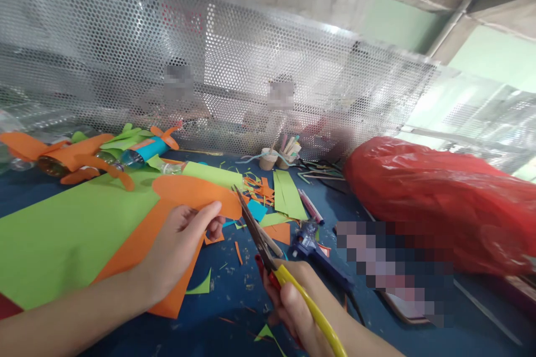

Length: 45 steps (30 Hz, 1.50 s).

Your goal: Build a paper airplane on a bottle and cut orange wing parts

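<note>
My left hand pinches an orange paper cutout with a rounded outline, thumb on top, held above the table. In my right hand is a pair of scissors with yellow and red handles. Its blades point up and to the left, with their tips beside the right end of the cutout. Beneath my left arm lie a large green paper sheet and an orange paper sheet. Green and orange paper scraps are scattered behind the blades.
Paper-wrapped plastic bottles lie at the back left. A blue glue gun and a phone rest at right, before a red plastic bag. Two cups stand near the perforated metal screen, with people behind it.
</note>
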Each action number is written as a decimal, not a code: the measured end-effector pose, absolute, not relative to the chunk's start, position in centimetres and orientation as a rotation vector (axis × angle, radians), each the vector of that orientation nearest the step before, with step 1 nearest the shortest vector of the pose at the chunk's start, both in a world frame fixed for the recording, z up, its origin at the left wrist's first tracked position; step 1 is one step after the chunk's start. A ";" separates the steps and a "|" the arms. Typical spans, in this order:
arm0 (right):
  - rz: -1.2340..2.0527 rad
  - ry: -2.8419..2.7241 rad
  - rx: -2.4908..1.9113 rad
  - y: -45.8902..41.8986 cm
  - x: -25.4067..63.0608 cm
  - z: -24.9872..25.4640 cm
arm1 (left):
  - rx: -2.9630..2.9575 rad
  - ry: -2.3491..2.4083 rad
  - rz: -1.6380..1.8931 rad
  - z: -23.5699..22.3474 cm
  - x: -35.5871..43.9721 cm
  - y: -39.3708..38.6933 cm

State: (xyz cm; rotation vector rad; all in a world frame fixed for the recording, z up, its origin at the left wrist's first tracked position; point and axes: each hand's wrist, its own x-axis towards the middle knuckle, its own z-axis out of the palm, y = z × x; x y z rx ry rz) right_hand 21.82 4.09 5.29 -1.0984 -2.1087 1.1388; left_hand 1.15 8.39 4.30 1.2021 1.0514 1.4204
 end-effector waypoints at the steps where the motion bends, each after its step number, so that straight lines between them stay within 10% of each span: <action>1: 1.150 -2.097 -1.108 4.1 21.8 5.3 | 1.204 1.050 1.424 4.3 1.1 8.4; 45: 0.942 -2.263 -0.998 4.7 22.5 4.1 | 1.288 1.029 1.298 5.5 0.8 8.9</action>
